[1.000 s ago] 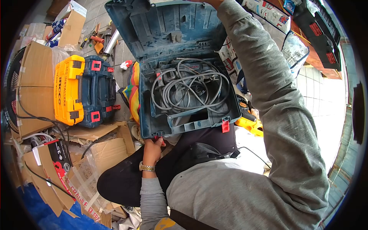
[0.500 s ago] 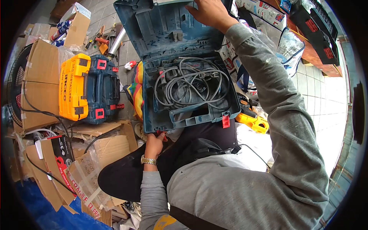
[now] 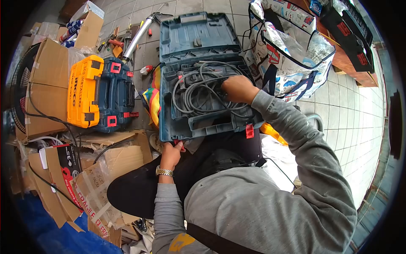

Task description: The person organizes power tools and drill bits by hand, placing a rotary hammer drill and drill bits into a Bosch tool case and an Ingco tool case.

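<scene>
A teal plastic tool case [image 3: 198,134] rests across my lap, its lid [image 3: 218,38] thrown back flat and away from me. Inside, a coiled grey power cable [image 3: 179,99] lies over a power tool that is mostly hidden. My right hand [image 3: 240,89] reaches into the case with fingers curled at the right side of the coil; its fingertips are partly hidden among the loops. At the case's front left corner, my left hand [image 3: 170,155] grips the edge by a red latch [image 3: 179,144]. A second red latch [image 3: 249,132] hangs down at the front right.
Yellow and dark blue tool cases [image 3: 84,91] [image 3: 116,95] stand at left, beside cardboard boxes [image 3: 46,89]. A large patterned bag [image 3: 292,80] sits at right. Beyond the boxes lie a silver caulking gun [image 3: 138,38] and hand tools. A black toolbox [image 3: 347,31] is at far right.
The lid has swung back from upright to lying open. My right hand has left the lid and come down into the cable coil. My left hand stays at the front corner.
</scene>
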Demonstrator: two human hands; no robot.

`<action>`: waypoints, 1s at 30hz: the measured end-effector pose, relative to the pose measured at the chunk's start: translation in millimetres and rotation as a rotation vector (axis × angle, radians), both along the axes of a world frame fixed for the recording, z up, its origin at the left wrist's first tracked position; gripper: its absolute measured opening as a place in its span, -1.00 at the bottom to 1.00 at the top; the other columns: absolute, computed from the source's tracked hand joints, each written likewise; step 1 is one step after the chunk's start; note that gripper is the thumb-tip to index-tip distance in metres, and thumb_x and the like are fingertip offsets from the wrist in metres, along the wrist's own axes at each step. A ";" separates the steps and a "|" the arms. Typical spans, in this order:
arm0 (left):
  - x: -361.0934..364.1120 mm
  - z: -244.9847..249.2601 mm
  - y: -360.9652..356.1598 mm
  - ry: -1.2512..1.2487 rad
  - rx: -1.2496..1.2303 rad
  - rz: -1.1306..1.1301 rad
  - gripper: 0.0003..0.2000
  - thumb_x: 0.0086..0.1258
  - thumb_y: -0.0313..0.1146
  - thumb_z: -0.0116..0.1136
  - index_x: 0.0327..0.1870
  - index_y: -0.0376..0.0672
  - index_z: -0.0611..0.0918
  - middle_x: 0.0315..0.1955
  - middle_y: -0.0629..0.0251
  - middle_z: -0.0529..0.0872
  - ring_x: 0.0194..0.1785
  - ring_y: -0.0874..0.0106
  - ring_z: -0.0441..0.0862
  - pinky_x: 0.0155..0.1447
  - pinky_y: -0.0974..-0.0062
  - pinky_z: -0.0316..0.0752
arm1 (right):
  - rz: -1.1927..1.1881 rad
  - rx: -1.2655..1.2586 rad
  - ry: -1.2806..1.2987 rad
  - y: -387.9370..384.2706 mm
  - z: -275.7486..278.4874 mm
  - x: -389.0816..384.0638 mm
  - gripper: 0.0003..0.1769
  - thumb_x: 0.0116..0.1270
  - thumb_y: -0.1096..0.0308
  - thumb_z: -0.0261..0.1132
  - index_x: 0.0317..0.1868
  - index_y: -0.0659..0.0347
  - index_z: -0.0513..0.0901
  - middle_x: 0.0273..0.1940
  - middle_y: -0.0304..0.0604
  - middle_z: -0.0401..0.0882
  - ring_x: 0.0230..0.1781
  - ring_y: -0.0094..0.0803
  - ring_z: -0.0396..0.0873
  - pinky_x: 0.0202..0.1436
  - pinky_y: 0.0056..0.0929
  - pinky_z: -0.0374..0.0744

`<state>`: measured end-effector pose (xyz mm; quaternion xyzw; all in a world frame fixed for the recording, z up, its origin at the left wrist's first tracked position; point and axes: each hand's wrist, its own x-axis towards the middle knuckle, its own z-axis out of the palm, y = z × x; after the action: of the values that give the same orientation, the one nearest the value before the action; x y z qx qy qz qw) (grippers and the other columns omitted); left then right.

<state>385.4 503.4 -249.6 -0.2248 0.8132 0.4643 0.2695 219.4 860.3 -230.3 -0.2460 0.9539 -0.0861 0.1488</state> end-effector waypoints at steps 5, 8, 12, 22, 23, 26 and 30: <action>-9.7 22.6 8.6 -0.076 0.002 0.001 -0.75 0.52 -0.42 0.25 -0.09 -0.52 0.58 -0.34 0.06 0.80 -0.34 0.31 0.79 -0.18 0.38 0.65 | -0.216 -0.297 0.017 -6.0 -13.0 19.2 -0.83 0.19 0.28 0.40 -0.27 0.17 0.78 -0.30 0.07 0.76 -0.14 -0.07 0.77 -0.07 -0.15 0.67; -6.7 20.3 7.9 -0.049 -0.006 -0.005 -0.78 0.55 -0.39 0.22 -0.10 -0.45 0.60 -0.39 0.11 0.80 -0.49 0.42 0.65 -0.36 0.46 0.52 | -0.505 -0.993 -0.419 19.0 10.0 15.4 -0.66 0.52 0.13 0.30 0.08 0.21 0.69 -0.02 -0.02 0.73 -0.01 -0.21 0.73 0.03 -0.22 0.66; -6.2 20.4 10.1 0.000 0.021 0.020 -0.80 0.58 -0.36 0.19 -0.11 -0.37 0.62 -0.42 0.15 0.80 -0.63 0.55 0.51 -0.54 0.53 0.40 | -0.528 -1.815 -0.979 33.3 50.4 31.8 -0.49 0.64 0.09 0.14 0.42 0.23 0.46 0.38 -0.02 0.53 0.25 -0.15 0.62 0.16 -0.13 0.65; -9.5 22.6 7.2 -0.089 -0.043 -0.018 -0.76 0.57 -0.30 0.21 -0.07 -0.34 0.53 -0.42 0.15 0.80 -0.61 0.54 0.53 -0.51 0.51 0.45 | -0.369 -2.209 -0.845 52.0 109.2 50.1 -0.43 0.67 0.02 0.03 0.44 0.27 0.40 0.39 0.08 0.49 0.29 -0.13 0.58 0.24 -0.08 0.61; -9.4 23.2 7.3 -0.102 -0.055 -0.005 -0.76 0.57 -0.30 0.21 -0.08 -0.34 0.53 -0.42 0.16 0.80 -0.61 0.53 0.53 -0.51 0.51 0.45 | -0.371 -2.217 -0.830 54.9 111.2 51.8 -0.43 0.66 0.02 0.05 0.44 0.27 0.40 0.39 0.08 0.49 0.29 -0.14 0.59 0.23 -0.08 0.62; -10.8 22.3 4.7 -0.132 -0.011 -0.027 -0.75 0.57 -0.29 0.21 -0.06 -0.34 0.52 -0.42 0.16 0.79 -0.62 0.54 0.51 -0.51 0.51 0.45 | -0.398 -2.247 -0.824 60.2 118.2 55.7 -0.42 0.64 0.01 0.09 0.43 0.27 0.41 0.39 0.09 0.49 0.28 -0.14 0.59 0.21 -0.09 0.63; -12.6 33.0 11.0 -0.142 -0.028 -0.024 -0.72 0.58 -0.29 0.20 0.01 -0.36 0.48 -0.42 0.16 0.79 -0.63 0.54 0.50 -0.51 0.50 0.45 | -0.367 -2.286 -0.835 61.4 121.3 60.6 -0.42 0.63 0.00 0.11 0.42 0.26 0.42 0.37 0.07 0.51 0.27 -0.13 0.60 0.17 -0.09 0.65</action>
<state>372.8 514.5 -216.6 -0.2513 0.8011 0.4324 0.3288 279.9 921.7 -109.0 -0.0508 0.2301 -0.9635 0.1271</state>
